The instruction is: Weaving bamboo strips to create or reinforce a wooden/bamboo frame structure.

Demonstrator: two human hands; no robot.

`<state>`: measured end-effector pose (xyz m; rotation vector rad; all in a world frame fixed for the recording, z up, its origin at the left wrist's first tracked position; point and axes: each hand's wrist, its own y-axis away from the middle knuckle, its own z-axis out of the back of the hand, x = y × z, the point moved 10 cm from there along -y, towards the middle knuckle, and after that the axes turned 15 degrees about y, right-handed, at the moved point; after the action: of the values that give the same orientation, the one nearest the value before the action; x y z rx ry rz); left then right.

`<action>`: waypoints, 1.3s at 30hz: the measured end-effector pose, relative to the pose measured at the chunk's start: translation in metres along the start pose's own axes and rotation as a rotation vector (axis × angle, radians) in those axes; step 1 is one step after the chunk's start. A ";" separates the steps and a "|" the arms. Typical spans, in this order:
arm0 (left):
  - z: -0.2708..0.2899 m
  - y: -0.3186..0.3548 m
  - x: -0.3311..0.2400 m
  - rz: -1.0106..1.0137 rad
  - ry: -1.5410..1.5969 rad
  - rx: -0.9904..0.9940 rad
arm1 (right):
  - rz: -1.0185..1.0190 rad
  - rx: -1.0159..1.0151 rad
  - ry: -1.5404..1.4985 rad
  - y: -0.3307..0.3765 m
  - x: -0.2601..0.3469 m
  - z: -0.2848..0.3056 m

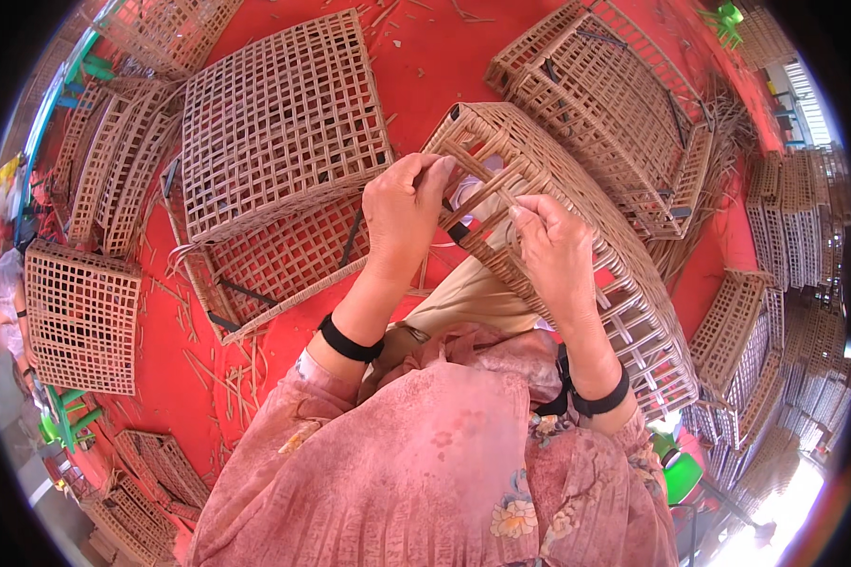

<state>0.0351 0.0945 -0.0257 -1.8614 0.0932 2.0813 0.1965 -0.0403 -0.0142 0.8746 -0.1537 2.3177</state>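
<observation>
A brown wicker basket (591, 203) rests tilted in front of me, its long woven side running down to the right. Several loose rattan strips (483, 171) cross the open lattice at its near end. My left hand (402, 210) is closed in a pinch beside the basket's left corner; its fingertips hide what is between them. With thumb and forefinger, my right hand (555, 248) pinches a thin rattan strip above the lattice. Both wrists wear black bands. Part of the basket's lower side lies behind my right forearm.
Two lattice wicker pieces (279, 123) lie overlapped at the left, and another basket (605, 113) stands at the upper right. Stacks of woven panels (790, 222) line the right side. Cane scraps litter the red floor covering (435, 52). Another person (8, 302) shows at the far left.
</observation>
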 end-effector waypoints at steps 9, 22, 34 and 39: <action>-0.012 0.000 0.001 -0.002 -0.079 0.026 | -0.038 0.053 -0.115 0.004 0.004 0.004; -0.015 -0.004 0.006 0.037 -0.143 0.075 | 0.000 0.061 -0.084 -0.002 0.016 0.010; -0.011 -0.008 0.011 0.118 -0.113 0.081 | 0.003 0.045 -0.060 -0.009 0.006 0.006; -0.007 -0.006 0.013 0.178 -0.092 0.067 | 0.050 0.011 -0.035 -0.010 0.008 0.004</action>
<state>0.0430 0.1011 -0.0379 -1.7731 0.3127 2.2488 0.2002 -0.0294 -0.0068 0.9268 -0.1791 2.3521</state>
